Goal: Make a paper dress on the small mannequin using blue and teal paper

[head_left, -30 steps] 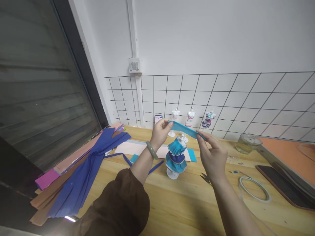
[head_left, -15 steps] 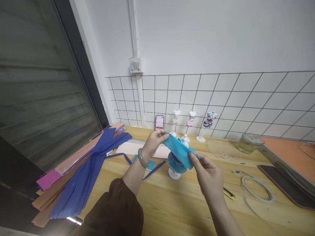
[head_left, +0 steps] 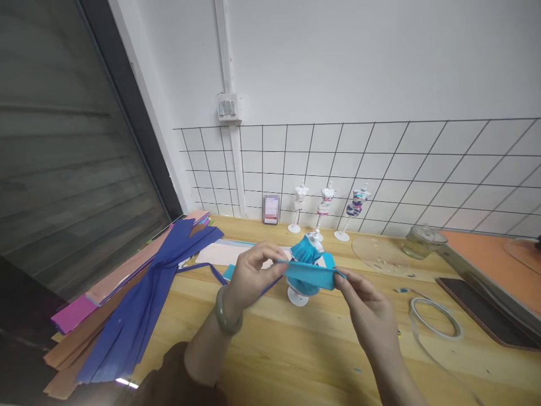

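Observation:
A bright blue strip (head_left: 310,274) is stretched nearly level between my two hands. My left hand (head_left: 253,273), with a greenish bangle at the wrist, pinches its left end. The right end is pinched in my right hand (head_left: 366,301). Just behind the strip stands a small white dress form (head_left: 298,297) with ruffled blue material (head_left: 306,250) around its upper part and more blue below. The strip hides its middle. Whether strip and form touch, I cannot tell.
Dark blue strips (head_left: 156,282) and brown sheets lie at the left. Three small dress forms and a phone (head_left: 271,210) stand at the back. At the right are a tape roll (head_left: 436,317), a glass jar (head_left: 424,242) and a dark tablet-like slab (head_left: 486,313).
My left hand has moved down and left, bringing the slanted strip nearly level. The ruffled blue top of the form now shows above it. The view has shifted slightly.

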{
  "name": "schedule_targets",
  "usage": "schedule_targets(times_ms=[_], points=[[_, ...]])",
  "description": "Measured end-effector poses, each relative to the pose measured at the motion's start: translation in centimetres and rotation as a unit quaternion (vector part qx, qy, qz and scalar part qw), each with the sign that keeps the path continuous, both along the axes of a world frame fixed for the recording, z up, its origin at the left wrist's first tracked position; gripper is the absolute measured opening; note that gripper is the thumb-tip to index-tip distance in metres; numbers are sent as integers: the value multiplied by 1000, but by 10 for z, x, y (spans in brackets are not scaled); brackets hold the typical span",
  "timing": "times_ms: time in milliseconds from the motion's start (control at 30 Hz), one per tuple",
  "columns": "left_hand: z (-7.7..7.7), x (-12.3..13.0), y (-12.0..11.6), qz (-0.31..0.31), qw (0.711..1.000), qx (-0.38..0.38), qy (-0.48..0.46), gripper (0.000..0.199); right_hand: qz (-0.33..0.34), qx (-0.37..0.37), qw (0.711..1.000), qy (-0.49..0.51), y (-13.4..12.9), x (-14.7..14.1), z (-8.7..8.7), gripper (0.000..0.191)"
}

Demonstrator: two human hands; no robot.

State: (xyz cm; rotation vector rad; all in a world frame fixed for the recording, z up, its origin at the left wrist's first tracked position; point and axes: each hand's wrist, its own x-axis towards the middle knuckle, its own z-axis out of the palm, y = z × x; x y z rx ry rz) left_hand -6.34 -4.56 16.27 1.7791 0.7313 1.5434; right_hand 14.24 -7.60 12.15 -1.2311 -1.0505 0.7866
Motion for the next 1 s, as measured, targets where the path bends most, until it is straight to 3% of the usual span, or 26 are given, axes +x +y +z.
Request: schedule_targets(times_ms=[67, 167, 200, 300, 400, 533, 567, 667, 733, 800, 900, 1000], points=[[3, 1, -27, 71, 984, 138, 87, 8, -4, -13, 1000, 13, -2, 3, 0, 33], [-3, 6, -59, 169, 918, 291, 211, 25, -21, -28, 999, 3, -18, 7, -3, 28], [-8, 8, -67, 185, 895, 325, 245, 27, 5, -44, 999, -2, -27, 7, -4, 30], [-24, 20, -84, 196, 851, 392, 289, 21, 194, -127, 972, 45, -54, 2, -5, 50], [-37, 37, -96, 179, 843, 407, 302, 15, 273, -180, 937, 124, -70, -6, -2, 51], [-41, 48, -104, 147, 857, 384, 309, 8, 281, -176, 941, 65, -70, -3, 5, 41], [-40, 46, -103, 127, 869, 374, 298, 15, 290, -174, 940, 40, -69, -1, 6, 40], [-32, 32, -92, 92, 926, 289, 227, 36, 344, -183, 920, -26, -67, 8, 11, 41], [-26, 21, -78, 94, 965, 152, 194, 45, 406, -195, 891, -60, -67, 12, 13, 42], [-23, 13, -63, 18, 987, -31, 157, 58, 464, -209, 857, -82, -67, 14, 15, 41], [-22, 8, -46, -162, 950, -249, 93, 63, 501, -226, 828, -110, -67, 14, 16, 41], [-25, 10, -39, -198, 913, -348, 74, 44, 500, -231, 824, -130, -66, 15, 13, 41]])
